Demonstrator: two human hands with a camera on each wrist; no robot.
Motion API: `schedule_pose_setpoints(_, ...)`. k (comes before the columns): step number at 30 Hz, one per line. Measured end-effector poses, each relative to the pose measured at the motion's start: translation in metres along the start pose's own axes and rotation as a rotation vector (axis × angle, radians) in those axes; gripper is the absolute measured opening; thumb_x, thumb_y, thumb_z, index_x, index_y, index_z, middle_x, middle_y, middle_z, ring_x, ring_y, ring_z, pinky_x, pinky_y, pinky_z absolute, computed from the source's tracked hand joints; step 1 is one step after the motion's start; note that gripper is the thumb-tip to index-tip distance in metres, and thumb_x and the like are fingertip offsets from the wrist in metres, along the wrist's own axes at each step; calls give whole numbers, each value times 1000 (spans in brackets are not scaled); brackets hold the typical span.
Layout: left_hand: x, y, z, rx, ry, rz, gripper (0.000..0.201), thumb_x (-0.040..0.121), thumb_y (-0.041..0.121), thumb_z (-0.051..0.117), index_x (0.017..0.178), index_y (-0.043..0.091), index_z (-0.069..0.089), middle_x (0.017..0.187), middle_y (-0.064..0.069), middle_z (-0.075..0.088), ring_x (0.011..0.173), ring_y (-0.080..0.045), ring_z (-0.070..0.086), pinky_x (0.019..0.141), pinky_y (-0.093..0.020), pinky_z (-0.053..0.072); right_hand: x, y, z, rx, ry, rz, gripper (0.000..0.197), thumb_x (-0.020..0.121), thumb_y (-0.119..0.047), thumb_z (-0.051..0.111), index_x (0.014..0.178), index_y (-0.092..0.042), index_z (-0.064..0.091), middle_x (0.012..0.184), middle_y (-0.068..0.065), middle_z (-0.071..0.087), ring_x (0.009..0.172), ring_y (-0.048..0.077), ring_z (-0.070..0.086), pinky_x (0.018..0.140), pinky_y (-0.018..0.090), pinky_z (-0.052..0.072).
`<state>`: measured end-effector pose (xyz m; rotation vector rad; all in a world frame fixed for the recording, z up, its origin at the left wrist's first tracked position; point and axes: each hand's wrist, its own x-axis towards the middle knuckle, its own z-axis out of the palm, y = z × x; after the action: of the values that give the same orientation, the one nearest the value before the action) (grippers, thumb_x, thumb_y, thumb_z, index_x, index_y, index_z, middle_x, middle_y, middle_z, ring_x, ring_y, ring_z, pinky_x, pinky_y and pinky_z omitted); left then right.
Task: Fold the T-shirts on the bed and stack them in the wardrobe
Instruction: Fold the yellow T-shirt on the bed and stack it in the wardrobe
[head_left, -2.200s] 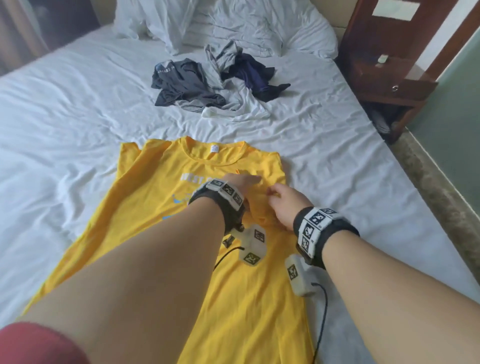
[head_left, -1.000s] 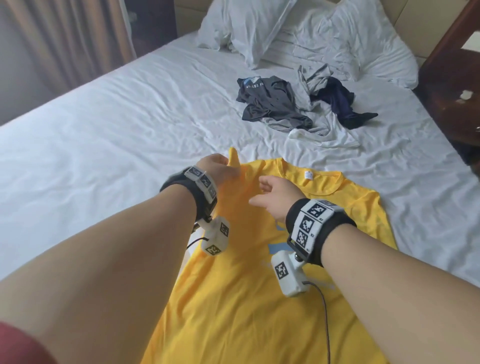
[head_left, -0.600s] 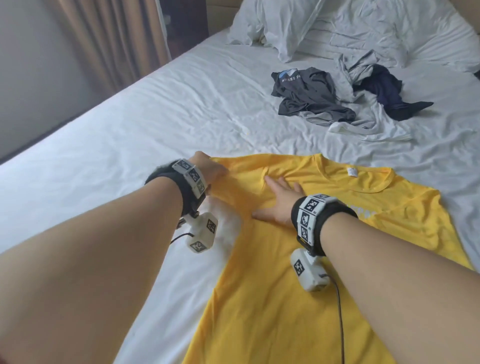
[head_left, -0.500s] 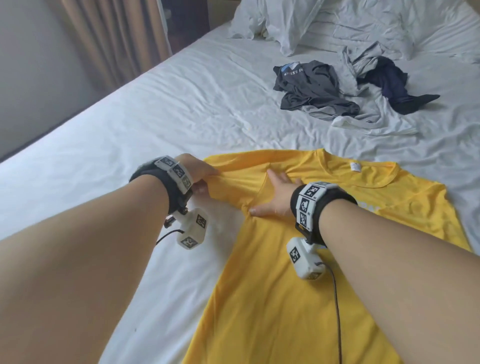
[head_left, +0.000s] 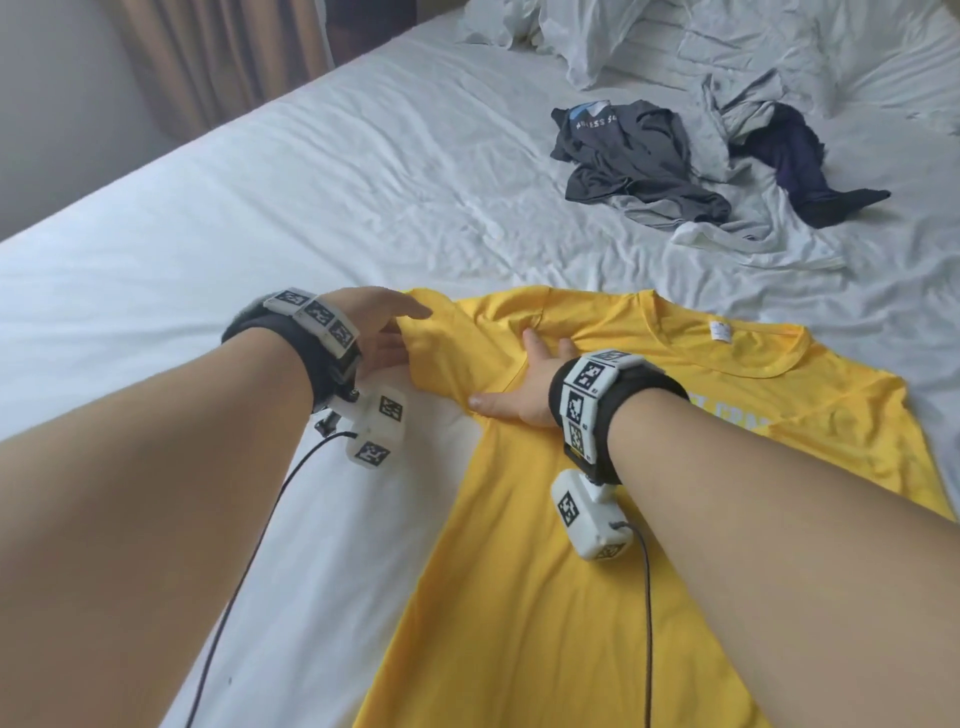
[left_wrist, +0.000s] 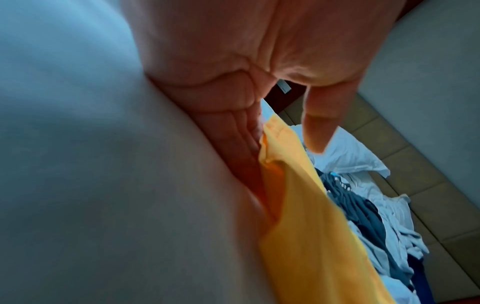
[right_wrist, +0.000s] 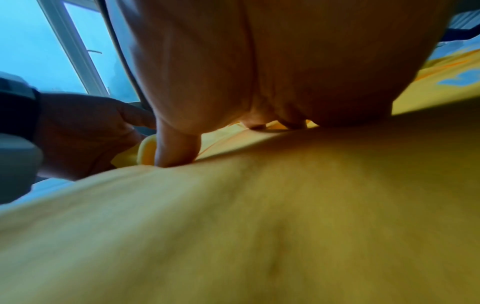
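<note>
Yellow T-shirt (head_left: 561, 597) lies flat on the bed (head_left: 260, 218), the right hand (head_left: 519, 389) pressing open-palmed at the shoulder as an anchor while the left hand (head_left: 379, 332) pinches the sleeve (head_left: 441, 343) edge, apparently to spread it for folding.

Left arm: I've got it stretched forward, forearm bare, a black band with coded tags round the wrist.
Left hand (head_left: 382, 332): it's at the end of the sleeve (head_left: 441, 343) of the yellow T-shirt (head_left: 519, 597), thumb on top, fingers (left_wrist: 233, 131) tucked under the cloth edge, pinching it.
Right arm: also reaching forward, coming in from my right, the same tagged band on the wrist.
Right hand (head_left: 524, 384): palm down and flat on the shirt near the shoulder, fingers straight and spread, thumb (right_wrist: 176, 148) out to the left and pressing into the fabric.
Spacing: my two hands lie near each other, not touching.
</note>
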<state>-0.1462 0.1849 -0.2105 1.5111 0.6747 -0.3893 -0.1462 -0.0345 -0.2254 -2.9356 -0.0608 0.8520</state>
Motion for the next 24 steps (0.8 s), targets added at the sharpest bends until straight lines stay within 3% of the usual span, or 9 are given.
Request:
schedule_pose_setpoints(5,7,-7,-2,9,53,118,31,83,-4,73,109,10,62,107,-21,71,85,-34,75,71,-46,62,2,-13,-9,-103,-11,45,141,60,-95,57,154,-35,-28,166,22,-11,152,44,13,120,57,17)
schedule_pose_setpoints(9,4,-4,3,269,188,199,44,74,16,72,114,27,59,101,-15,72,87,-34,73,73,-51,63,-2,-19,-22,-88,-3,12,144,53,-94,64,154,-43,-24,166,23,-11,152,44,15,118,58,21)
schedule_pose_setpoints(11,-9,8,9,464,257,252,36,88,20,60,122,29,54,99,-11,70,84,-30,71,71,-46,64,-10,-8,-36,67,16,-53,137,54,-95,62,154,-47,-18,167,17,6,146,41,32,115,53,32)
schedule_pose_setpoints(13,-27,25,22,525,250,296,30,96,17,50,124,27,51,100,-11,69,83,-31,71,66,-49,64,-17,18,-49,359,117,-81,117,68,-88,60,157,-48,-4,156,1,37,119,31,60,94,43,50)
schedule_pose_setpoints(14,-38,35,32,550,232,318,27,97,16,49,123,25,51,101,-13,70,84,-32,72,67,-51,64,-24,33,-54,523,164,-66,102,78,-80,59,158,-47,5,146,-6,44,107,25,63,87,40,53)
schedule_pose_setpoints(17,-70,63,80,638,146,436,27,102,21,49,128,17,52,114,-17,69,93,-34,71,80,-52,62,-46,72,-55,905,203,23,71,91,-66,52,152,-38,31,133,0,54,98,24,62,84,43,56)
schedule_pose_setpoints(19,-96,74,120,591,-39,387,29,106,35,47,129,17,52,115,-17,68,89,-32,71,79,-50,63,-61,87,-51,1027,173,41,63,91,-67,47,144,-33,43,126,3,59,109,33,66,90,48,56)
schedule_pose_setpoints(21,-118,76,148,520,-145,251,40,105,53,39,124,20,52,111,-14,67,89,-32,70,77,-47,62,-75,92,-45,1161,135,84,53,91,-67,47,137,-40,48,124,9,64,105,38,70,84,55,59)
schedule_pose_setpoints(24,-115,61,152,554,-34,167,45,107,48,39,121,8,55,106,-13,66,87,-31,66,85,-45,58,-83,98,-35,1164,131,125,65,82,-74,48,143,-59,29,137,7,56,104,38,69,85,55,59)
